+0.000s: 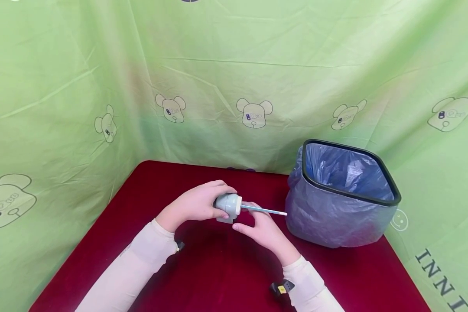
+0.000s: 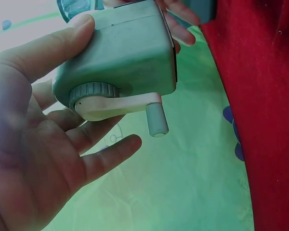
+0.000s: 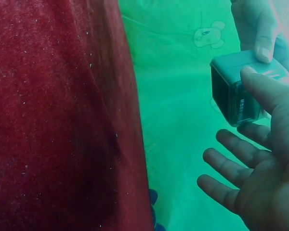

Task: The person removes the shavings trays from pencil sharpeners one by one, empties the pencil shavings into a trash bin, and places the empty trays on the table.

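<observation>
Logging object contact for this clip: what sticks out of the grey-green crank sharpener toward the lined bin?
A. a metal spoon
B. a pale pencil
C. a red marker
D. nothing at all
B: in the head view a thin pale pencil juts from the front of the sharpener, which the left hand grips, pointing toward the bin, with the right hand just under it.

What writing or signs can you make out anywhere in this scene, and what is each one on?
"INNI": dark capital letters on the green cloth backdrop at lower right, cut off by the frame edge, so the word may go on.
Small marks on the cartoon bear heads printed on that cloth: too small to read.
A dark label on the side of the pencil sharpener: blurred in the right wrist view, unreadable.
A faint smiley face on the cloth beside the bin: a sign, no words.
</observation>
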Tool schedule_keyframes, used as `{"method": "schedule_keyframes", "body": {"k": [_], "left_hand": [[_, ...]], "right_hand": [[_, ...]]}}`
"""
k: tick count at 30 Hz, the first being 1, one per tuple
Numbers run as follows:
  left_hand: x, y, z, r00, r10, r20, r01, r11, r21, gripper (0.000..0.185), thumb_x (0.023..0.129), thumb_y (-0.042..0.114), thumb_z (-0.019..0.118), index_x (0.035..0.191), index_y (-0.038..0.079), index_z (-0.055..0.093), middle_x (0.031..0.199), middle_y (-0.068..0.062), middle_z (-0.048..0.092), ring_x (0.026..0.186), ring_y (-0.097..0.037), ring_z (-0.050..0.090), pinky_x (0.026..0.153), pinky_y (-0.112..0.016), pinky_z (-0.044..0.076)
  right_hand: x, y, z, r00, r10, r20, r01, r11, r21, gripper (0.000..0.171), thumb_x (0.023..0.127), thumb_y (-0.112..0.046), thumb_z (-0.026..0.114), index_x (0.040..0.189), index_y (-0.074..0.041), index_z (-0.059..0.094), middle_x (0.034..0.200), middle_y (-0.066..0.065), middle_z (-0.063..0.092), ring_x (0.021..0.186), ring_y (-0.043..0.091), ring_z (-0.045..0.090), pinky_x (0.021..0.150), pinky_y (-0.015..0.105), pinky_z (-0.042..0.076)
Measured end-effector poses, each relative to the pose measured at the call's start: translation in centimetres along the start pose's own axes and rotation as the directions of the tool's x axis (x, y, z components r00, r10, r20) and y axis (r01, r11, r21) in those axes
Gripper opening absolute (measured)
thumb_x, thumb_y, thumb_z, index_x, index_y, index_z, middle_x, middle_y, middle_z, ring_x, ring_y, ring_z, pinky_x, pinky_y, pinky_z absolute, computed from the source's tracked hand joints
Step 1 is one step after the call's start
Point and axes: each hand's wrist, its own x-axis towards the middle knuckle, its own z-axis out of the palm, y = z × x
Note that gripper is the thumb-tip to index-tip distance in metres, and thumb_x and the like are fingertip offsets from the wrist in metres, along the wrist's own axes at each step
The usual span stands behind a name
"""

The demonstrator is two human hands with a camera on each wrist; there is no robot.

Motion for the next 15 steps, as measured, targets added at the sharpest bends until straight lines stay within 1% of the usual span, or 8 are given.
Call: {"method": "schedule_keyframes", "body": {"k": [8,15], "left_hand": [[-0.11,0.26,-0.06,1.000,0.004,0.002,-0.004,1.000,0.004,0.060,0.082,0.034,0.087,0.136,0.029,0.061,0.124,0.012,0.059,0.102,-0.006,0.057,0.090,-0.028,0.051],[-0.24,0.23,-0.11,1.000,0.005,-0.003,-0.005,1.000,0.000,0.060,0.082,0.034,0.087,0.136,0.030,0.062,0.124,0.012,0.059,0.102,-0.006,0.057,0.089,-0.027,0.051]], "right_hand": [[0.04,-0.38,0.03,0.999,-0.005,-0.032,0.004,0.999,-0.033,0.064,0.087,-0.036,0.082,0.144,-0.019,0.057,0.140,-0.005,0.058,0.132,0.019,0.056,0.110,0.048,0.045],[0.20,-0.52,0.21,0.999,0.002,-0.046,-0.003,1.000,-0.018,0.062,0.087,-0.036,0.082,0.143,-0.020,0.058,0.139,-0.007,0.058,0.132,0.015,0.056,0.110,0.047,0.045]]}}
